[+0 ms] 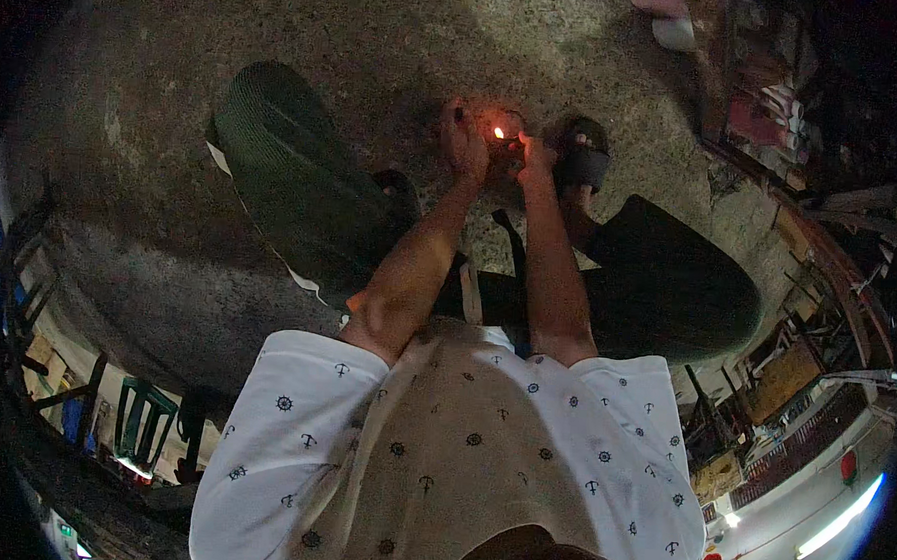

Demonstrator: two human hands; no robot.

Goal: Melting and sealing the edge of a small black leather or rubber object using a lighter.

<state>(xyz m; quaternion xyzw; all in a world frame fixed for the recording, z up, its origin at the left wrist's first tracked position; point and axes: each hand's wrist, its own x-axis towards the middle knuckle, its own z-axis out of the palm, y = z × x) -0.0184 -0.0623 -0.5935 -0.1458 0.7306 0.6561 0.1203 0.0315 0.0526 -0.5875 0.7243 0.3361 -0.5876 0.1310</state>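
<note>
A small bright flame (498,133) burns low over the floor between my two hands. My right hand (537,156) is closed at its right side, around a small dark thing (512,144) that reaches toward the flame. Its kind is too dim to make out. On the flame's left, my left hand (463,144) is raised with fingers apart and slightly curled, and I see nothing held in it. Reddish light falls on both hands and on the floor around them.
My dark sandal (583,156) stands just right of the right hand. My knees in dark trousers (283,163) spread to both sides above the rough concrete floor (379,37). Stacked wooden pieces (789,380) lie along the right; a green plastic chair (144,422) stands at lower left.
</note>
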